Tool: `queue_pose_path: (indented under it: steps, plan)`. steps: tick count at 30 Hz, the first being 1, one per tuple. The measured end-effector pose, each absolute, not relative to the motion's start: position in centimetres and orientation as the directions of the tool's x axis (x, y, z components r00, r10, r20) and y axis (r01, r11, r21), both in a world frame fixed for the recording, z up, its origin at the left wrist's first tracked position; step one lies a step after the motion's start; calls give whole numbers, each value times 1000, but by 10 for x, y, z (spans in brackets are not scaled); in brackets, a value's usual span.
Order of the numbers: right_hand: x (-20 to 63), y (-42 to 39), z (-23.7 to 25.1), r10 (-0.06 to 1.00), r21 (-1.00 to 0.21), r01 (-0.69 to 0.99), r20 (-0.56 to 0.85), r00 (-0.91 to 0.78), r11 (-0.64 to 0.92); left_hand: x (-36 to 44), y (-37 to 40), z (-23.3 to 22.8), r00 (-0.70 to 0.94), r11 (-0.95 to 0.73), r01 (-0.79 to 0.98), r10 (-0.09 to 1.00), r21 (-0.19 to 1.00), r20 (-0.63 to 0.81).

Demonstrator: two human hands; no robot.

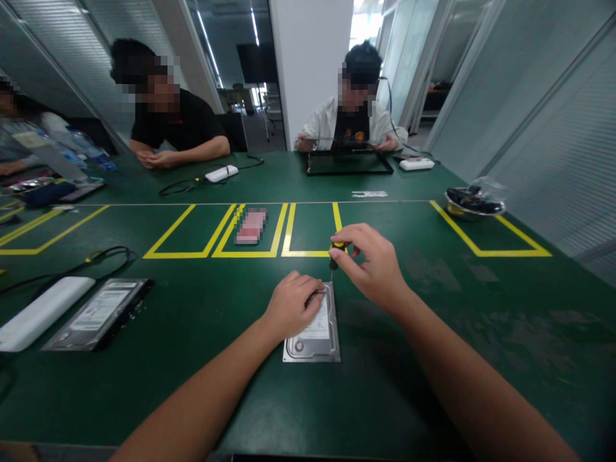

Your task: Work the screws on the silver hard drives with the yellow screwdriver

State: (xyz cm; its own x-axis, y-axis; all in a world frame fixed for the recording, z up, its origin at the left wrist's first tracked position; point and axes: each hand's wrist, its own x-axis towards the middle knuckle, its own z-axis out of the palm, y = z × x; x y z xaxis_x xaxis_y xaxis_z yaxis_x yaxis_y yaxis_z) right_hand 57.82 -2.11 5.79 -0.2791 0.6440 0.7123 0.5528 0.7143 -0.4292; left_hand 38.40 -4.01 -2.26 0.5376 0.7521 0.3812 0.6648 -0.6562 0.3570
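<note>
A silver hard drive (315, 350) with a white label lies flat on the green table in front of me. My left hand (292, 307) holds it down, fingers bent over its upper left part and hiding some of the label. In my right hand (373, 263) a small black-and-yellow screwdriver (333, 262) is pinched between the fingers. It stands upright, its thin shaft pointing down at the drive's top right corner. Whether the tip sits in a screw is too small to tell.
Another hard drive (103, 311) lies at left beside a white power bank (45, 311) and cable. Yellow tape (250, 254) marks the table. A bowl of dark parts (474, 202) stands at right. Across the table, a person (353, 128) handles a black frame (349, 172); others sit leftward.
</note>
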Motion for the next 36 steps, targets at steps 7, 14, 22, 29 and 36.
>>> queue_pose_path:
  steps: [7,14,22,29,36]
  plan:
    - [579,-19,57,640,-442,546,729,-244,712,383,-40,-22,540,-658,661,751,360,380]
    - [580,-19,57,657,-475,525,716,-235,706,383,-40,-23,540,-656,664,753,358,377]
    - [578,-20,56,662,-494,493,703,-258,716,383,-40,-23,543,-657,665,751,353,375]
    - [579,-17,51,639,-463,507,726,-253,727,384,-39,-23,546,-660,666,749,348,376]
    - [580,-17,54,621,-425,529,737,-269,734,383,-40,-23,544,-654,667,755,358,365]
